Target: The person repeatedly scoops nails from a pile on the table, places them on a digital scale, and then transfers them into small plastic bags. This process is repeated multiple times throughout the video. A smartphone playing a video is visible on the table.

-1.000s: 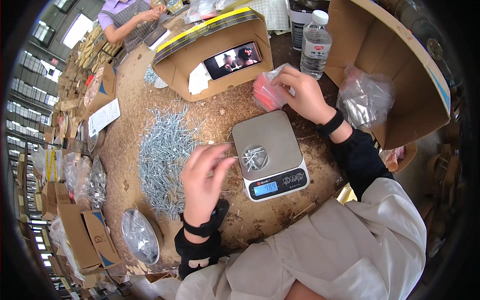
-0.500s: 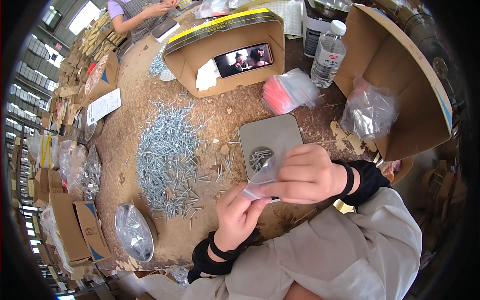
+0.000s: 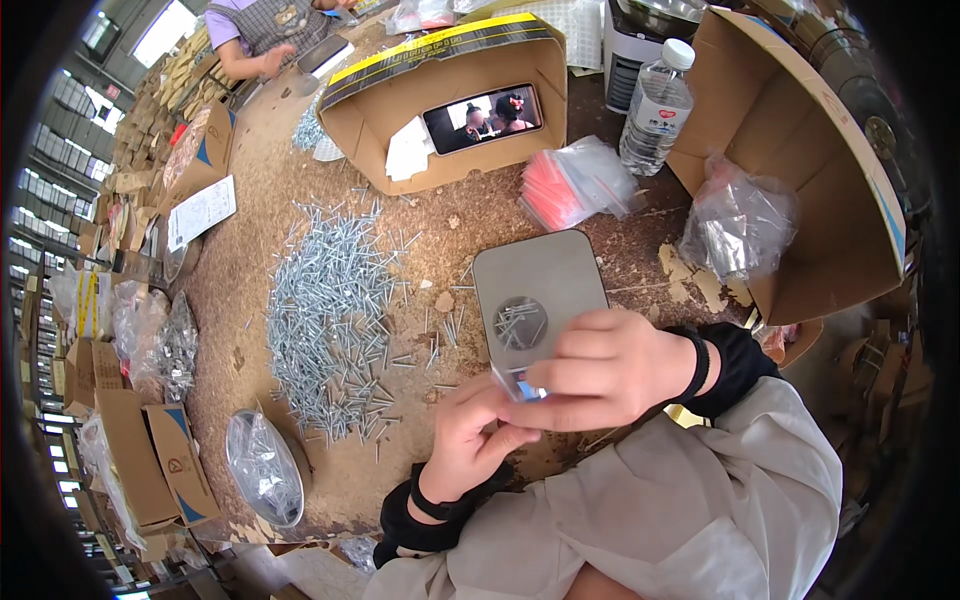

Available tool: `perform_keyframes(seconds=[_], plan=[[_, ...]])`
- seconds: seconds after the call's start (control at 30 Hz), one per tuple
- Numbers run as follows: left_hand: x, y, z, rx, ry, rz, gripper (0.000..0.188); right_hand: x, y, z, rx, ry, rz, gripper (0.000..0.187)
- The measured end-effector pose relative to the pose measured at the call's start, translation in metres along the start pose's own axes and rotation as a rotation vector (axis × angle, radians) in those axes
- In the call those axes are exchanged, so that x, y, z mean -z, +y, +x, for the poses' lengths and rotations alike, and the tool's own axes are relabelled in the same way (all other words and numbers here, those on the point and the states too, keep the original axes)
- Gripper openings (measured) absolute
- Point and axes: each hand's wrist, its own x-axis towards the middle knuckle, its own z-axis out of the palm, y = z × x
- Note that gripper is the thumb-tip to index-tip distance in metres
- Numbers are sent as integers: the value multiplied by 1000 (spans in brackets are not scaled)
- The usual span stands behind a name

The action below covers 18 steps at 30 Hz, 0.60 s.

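Close together at the front of a grey flat scale [image 3: 580, 262], my two hands pinch a small clear plastic bag [image 3: 507, 379]. My left hand [image 3: 468, 440] has thumb and fingers closed on its near side. Held over the scale's front edge, my right hand [image 3: 610, 372] also has its fingers closed at the bag, hiding much of it. Behind the bag, several screws [image 3: 516, 325] lie in a small round dish [image 3: 537, 335] on the scale. A large heap of silver screws [image 3: 330, 320] spreads over the worn tabletop left of my hands.
Behind the scale lie red-edged zip bags [image 3: 575, 185], a water bottle [image 3: 656, 110] and an open carton [image 3: 470, 178] holding a phone [image 3: 485, 118]. Another carton [image 3: 830, 200] stands right. An oval metal bowl [image 3: 265, 470] holds plastic bags at front left. A co-worker's hand [image 3: 277, 60] shows far left.
My right hand has moved slightly down and closer to my left, and the bag no longer covers the front of the dish. The co-worker's hands have moved apart.
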Motion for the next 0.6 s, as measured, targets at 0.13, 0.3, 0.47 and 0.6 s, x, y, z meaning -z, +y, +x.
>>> perform_keyframes(seconds=[0.13, 0.3, 0.47, 0.6], plan=[[3, -1, -4, 211, -125, -257, 23, -4, -1, 0, 86, 44, 30, 14], [-11, 5, -7, 343, 71, -504, 26, -7, -4, 0, 111, 33, 32, 9], [9, 1, -1, 290, 242, -207, 26, -5, -7, 0, 93, -128, 34, 7], [15, 8, 1, 137, 264, 105, 28, -12, -8, -1, 9, -121, -64, 8]])
